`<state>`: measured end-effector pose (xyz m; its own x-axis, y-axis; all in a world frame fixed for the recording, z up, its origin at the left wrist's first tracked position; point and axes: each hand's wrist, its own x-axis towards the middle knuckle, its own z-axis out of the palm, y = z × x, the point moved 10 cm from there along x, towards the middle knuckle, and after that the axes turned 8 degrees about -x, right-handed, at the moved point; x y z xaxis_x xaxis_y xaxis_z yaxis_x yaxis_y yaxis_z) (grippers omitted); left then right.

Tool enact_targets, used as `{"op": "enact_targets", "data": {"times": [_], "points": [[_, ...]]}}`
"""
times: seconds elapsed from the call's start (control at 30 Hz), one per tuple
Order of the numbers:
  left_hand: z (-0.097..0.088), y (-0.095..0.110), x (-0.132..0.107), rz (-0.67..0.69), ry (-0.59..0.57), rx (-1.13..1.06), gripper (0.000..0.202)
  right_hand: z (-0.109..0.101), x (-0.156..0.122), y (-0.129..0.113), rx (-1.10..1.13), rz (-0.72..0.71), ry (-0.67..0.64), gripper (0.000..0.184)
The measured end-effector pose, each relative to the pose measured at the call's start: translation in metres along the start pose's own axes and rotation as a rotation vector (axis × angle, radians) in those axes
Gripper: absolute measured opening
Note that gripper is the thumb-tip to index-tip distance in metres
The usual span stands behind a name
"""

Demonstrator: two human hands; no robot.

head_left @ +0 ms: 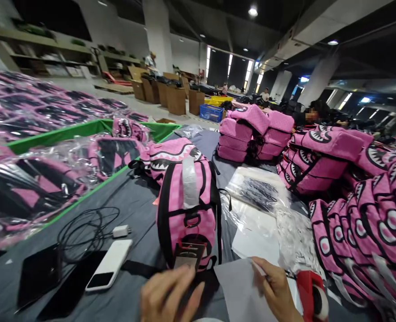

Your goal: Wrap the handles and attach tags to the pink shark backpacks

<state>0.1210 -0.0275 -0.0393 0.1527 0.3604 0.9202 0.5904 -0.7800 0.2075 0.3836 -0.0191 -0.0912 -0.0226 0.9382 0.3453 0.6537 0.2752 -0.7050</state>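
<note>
A pink backpack with black straps and a shark-mouth print lies on the grey table in front of me. A dark hang tag on a red string hangs at its near end. My left hand curls its fingers round the bottom of that tag. My right hand pinches the edge of a white sheet of paper beside the backpack.
A white phone, a black tablet, a charger and coiled cable lie at left. Clear plastic bags lie to the right, a red tape dispenser near my right hand. Pink backpack stacks surround the table; a green bin holds bagged ones.
</note>
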Motion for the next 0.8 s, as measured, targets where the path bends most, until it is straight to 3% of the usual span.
{"op": "enact_targets", "data": {"times": [0.1, 0.2, 0.3, 0.4, 0.53, 0.6, 0.67, 0.73, 0.8], "points": [[0.006, -0.031, 0.028, -0.215, 0.023, 0.213, 0.043, 0.027, 0.017, -0.035, 0.055, -0.135, -0.268, 0.029], [0.017, -0.037, 0.045, -0.215, 0.046, 0.22, 0.025, 0.032, 0.034, -0.058, 0.063, -0.213, -0.37, 0.028], [0.016, -0.037, 0.047, -0.199, 0.065, 0.146, 0.013, 0.023, 0.05, -0.062, 0.023, -0.199, -0.378, 0.027], [0.013, -0.041, 0.041, -0.274, 0.036, 0.098, 0.03, 0.018, 0.063, -0.059, -0.057, -0.152, -0.402, 0.025], [0.014, -0.039, 0.032, -0.294, -0.044, 0.08, 0.017, 0.029, 0.073, -0.055, -0.079, -0.089, -0.587, 0.022], [0.007, -0.046, 0.028, -0.333, -0.027, -0.027, 0.019, 0.035, 0.076, -0.056, -0.132, -0.135, -0.66, 0.023], [0.001, -0.069, 0.025, -0.524, -0.015, -0.225, 0.026, 0.042, 0.077, -0.06, -0.238, -0.242, -0.672, 0.023], [0.009, -0.096, 0.019, -0.853, -0.084, -0.526, 0.037, 0.058, 0.072, -0.072, -0.299, -0.378, -0.697, 0.022], [0.022, -0.106, 0.016, -1.192, -0.159, -0.876, 0.045, 0.079, 0.067, -0.092, -0.285, -0.489, -0.708, 0.02]]}}
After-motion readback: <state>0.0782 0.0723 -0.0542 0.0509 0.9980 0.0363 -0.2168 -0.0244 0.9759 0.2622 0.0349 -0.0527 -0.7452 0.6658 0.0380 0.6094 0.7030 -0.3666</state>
